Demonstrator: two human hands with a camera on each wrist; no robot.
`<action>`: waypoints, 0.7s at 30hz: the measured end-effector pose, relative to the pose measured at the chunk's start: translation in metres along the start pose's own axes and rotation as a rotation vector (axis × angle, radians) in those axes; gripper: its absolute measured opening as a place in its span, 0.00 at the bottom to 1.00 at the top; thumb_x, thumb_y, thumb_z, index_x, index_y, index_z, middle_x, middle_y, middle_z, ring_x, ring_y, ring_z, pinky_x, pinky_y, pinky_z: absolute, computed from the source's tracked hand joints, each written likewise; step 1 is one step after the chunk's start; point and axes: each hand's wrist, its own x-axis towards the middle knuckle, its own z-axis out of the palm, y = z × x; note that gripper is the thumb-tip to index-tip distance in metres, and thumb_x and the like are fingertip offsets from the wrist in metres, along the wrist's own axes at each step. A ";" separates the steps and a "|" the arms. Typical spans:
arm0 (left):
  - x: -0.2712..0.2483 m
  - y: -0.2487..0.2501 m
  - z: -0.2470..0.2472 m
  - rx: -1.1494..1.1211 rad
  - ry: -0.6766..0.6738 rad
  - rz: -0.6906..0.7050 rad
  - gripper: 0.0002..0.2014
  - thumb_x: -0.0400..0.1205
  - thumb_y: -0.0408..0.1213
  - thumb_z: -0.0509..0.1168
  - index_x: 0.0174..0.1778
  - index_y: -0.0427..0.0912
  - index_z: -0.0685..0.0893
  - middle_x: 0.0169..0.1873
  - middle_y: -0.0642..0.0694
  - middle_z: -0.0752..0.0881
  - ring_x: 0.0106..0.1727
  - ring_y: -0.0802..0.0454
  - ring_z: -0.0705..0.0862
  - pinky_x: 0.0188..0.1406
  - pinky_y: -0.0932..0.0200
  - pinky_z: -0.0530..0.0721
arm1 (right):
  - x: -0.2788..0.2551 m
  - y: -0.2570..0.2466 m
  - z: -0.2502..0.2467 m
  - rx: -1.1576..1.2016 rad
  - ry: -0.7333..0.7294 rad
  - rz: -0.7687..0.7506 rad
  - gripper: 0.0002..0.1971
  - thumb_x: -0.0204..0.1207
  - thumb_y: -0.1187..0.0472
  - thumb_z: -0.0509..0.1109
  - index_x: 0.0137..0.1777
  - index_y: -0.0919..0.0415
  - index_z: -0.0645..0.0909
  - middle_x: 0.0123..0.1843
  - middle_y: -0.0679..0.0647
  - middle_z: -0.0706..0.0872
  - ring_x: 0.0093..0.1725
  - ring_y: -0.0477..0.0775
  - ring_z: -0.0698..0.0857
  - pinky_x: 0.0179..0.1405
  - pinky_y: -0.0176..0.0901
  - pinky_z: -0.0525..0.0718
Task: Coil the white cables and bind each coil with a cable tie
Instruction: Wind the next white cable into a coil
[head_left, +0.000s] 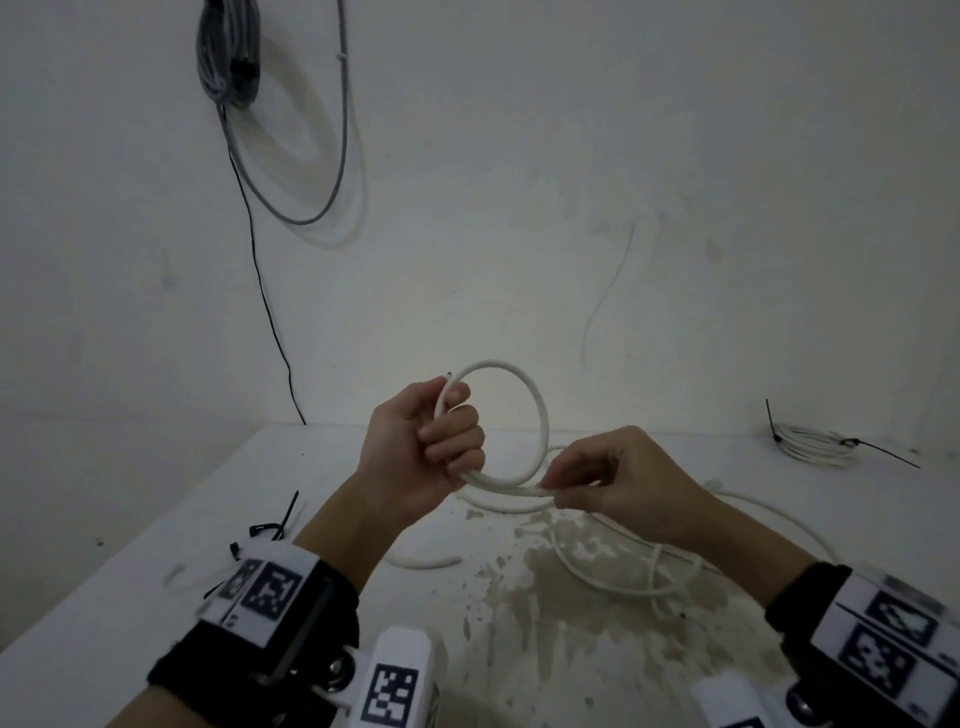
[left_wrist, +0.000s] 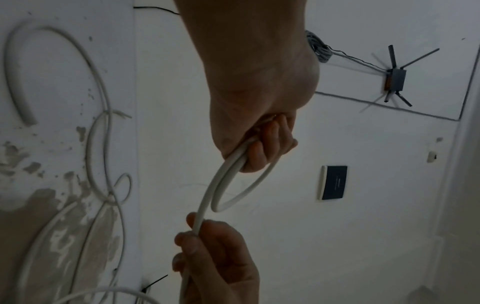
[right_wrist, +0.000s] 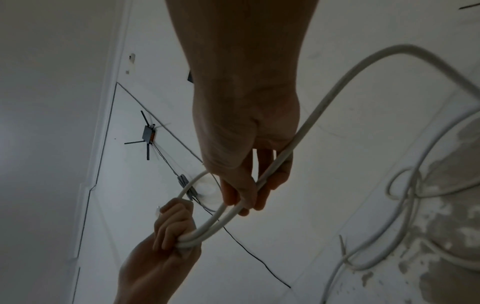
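A thick white cable (head_left: 540, 410) forms one round loop above the table. My left hand (head_left: 441, 447) grips the loop's left side, fingers curled round both the cable end and the returning strand (left_wrist: 233, 164). My right hand (head_left: 561, 493) pinches the same cable at the loop's bottom, just right of the left hand (right_wrist: 244, 197). From there the cable trails off to the right and down onto the table (right_wrist: 337, 96). Black cable ties (head_left: 283, 519) lie on the table left of my left forearm.
A thinner white cable (head_left: 623, 577) lies tangled on the stained white table (head_left: 130, 561) under my right forearm. A short thick cable piece (head_left: 426, 561) lies near the middle. A bound white coil with black ties (head_left: 815, 441) sits far right. Grey cables (head_left: 228, 57) hang on the wall.
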 end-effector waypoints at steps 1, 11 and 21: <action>0.000 0.000 0.000 0.021 -0.005 -0.015 0.14 0.76 0.40 0.54 0.23 0.44 0.72 0.12 0.54 0.62 0.17 0.57 0.53 0.19 0.64 0.55 | 0.001 0.001 -0.004 -0.033 -0.014 0.000 0.14 0.65 0.74 0.78 0.36 0.51 0.89 0.36 0.53 0.92 0.37 0.46 0.90 0.42 0.36 0.87; -0.006 0.024 -0.003 0.177 0.160 0.131 0.29 0.78 0.55 0.54 0.11 0.48 0.60 0.16 0.52 0.47 0.18 0.54 0.47 0.16 0.63 0.47 | -0.006 0.011 -0.054 -0.858 -0.295 0.254 0.37 0.59 0.18 0.40 0.25 0.55 0.61 0.23 0.50 0.66 0.24 0.49 0.67 0.29 0.40 0.65; -0.005 0.003 0.015 1.247 0.057 0.319 0.25 0.77 0.59 0.51 0.18 0.50 0.63 0.15 0.56 0.64 0.18 0.58 0.59 0.25 0.63 0.65 | 0.029 -0.022 -0.048 -0.464 0.188 0.274 0.28 0.80 0.46 0.62 0.24 0.62 0.64 0.20 0.54 0.67 0.21 0.53 0.65 0.23 0.40 0.64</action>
